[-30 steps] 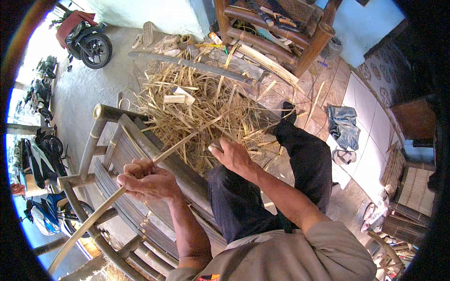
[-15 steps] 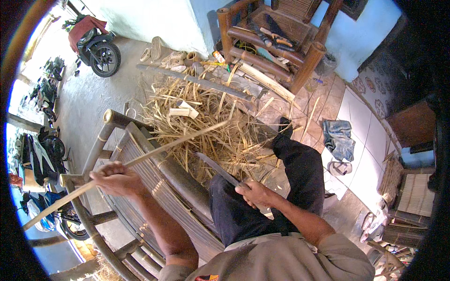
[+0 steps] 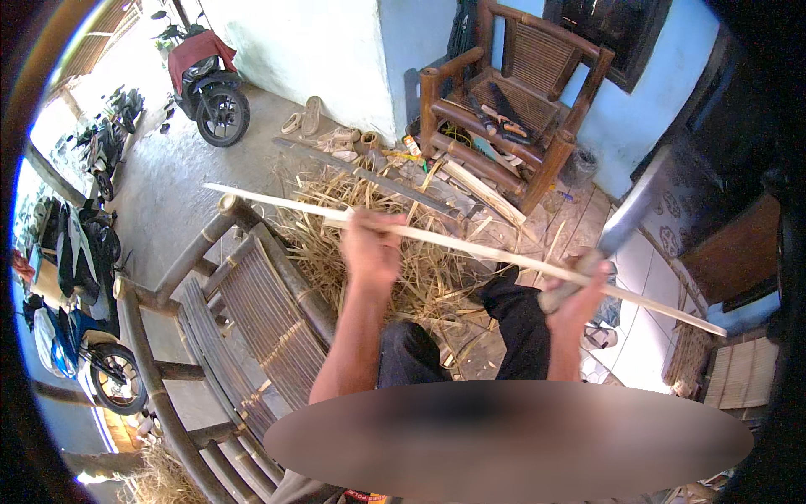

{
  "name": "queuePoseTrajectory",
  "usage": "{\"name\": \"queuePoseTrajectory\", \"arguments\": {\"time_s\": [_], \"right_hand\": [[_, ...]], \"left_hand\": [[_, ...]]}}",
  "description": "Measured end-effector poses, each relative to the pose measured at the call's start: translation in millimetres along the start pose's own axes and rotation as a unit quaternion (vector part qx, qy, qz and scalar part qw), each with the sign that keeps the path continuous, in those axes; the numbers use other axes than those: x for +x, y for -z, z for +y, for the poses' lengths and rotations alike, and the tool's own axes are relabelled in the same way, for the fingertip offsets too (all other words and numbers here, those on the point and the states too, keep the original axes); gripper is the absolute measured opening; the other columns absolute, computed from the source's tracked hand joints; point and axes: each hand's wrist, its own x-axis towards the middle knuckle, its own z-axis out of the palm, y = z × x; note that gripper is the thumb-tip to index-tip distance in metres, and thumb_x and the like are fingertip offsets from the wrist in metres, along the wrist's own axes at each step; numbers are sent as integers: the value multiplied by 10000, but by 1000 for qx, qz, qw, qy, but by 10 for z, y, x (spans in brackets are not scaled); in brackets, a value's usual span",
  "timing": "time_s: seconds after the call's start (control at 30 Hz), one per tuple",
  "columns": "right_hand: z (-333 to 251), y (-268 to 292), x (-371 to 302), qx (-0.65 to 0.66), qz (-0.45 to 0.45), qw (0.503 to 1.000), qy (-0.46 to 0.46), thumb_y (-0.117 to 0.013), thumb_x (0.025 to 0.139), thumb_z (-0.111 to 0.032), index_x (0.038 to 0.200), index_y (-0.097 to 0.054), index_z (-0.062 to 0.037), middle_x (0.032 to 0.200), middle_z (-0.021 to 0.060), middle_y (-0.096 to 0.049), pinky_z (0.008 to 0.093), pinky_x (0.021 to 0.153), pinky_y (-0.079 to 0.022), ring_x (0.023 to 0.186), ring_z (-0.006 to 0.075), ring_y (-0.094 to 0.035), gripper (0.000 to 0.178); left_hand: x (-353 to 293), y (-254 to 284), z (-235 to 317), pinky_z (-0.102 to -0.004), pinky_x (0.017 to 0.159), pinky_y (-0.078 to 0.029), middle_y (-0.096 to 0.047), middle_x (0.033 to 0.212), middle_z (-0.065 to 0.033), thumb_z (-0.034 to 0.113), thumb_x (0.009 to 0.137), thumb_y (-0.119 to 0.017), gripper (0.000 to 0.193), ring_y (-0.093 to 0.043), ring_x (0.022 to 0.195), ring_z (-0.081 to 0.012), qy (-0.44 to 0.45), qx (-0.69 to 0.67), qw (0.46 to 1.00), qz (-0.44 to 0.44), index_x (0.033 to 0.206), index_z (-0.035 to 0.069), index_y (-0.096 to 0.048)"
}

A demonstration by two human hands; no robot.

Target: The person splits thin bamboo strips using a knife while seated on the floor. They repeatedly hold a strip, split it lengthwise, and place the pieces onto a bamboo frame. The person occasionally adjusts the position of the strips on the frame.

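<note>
From where I stand, the long pale strip [image 3: 470,245] runs slantwise across the front of the person, above the heap of shavings [image 3: 323,265], its far end out over the bamboo bench [image 3: 281,294]. The left hand [image 3: 374,248] has its fingers curled around it, and the right hand [image 3: 579,292] pinches it further along while also gripping a knife [image 3: 628,210]; the wide spacing probably steadies something so thin. The blade points up and outward, likely so the edge stays clear of the knees [image 3: 411,353]. The left forearm reaches forward, slightly inward; the right rises more steeply, fingers closed about the handle.
</note>
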Motion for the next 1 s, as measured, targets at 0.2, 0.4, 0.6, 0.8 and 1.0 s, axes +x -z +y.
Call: {"name": "queuePoseTrajectory", "arguments": {"time_s": [0.2,0.4,0.6,0.8,1.0], "right_hand": [[-1277,204,189,-132,75,978,141,-564,930,-562,1058,-622,-67,844,79,-600,297,482,-469,634,171,-572,514],[-1586,-103,157,-233,79,935,257,-585,950,-466,1032,-632,-61,838,79,-619,353,613,-497,760,190,-604,417],[-1146,-952,-123,-340,-93,887,299,-631,940,-426,909,-644,-34,752,140,-672,419,623,-503,670,263,-651,393],[-1164,-1959,-638,-248,-310,814,425,-661,894,-457,1095,-588,-2,834,268,-680,502,722,-532,822,436,-673,503],[-952,-1649,-717,-260,-463,827,184,-660,898,-416,1219,-562,34,980,201,-675,441,790,-510,885,289,-666,563]], "left_hand": [[-440,-203,-763,-401,691,-627,-578,862,-145,248,1043,-423,322,-647,759,-266,229,138,954,-133,991,-52,-527],[-987,-474,-443,-278,608,-474,-566,677,-34,333,1009,-533,376,-545,605,-137,-50,412,859,-299,816,22,-615],[-1610,-1313,841,-294,725,-519,-696,938,-66,212,917,-701,260,-640,814,-144,-495,288,752,-326,1072,11,-646],[-2213,-2073,1530,-268,657,-496,-653,993,-65,284,936,-667,515,-592,780,-161,-487,305,737,-355,1368,78,-477],[-2109,-2097,2040,-213,444,-365,-494,735,30,334,1029,-494,325,-432,554,-54,-657,168,714,-171,1220,76,-548]]}}
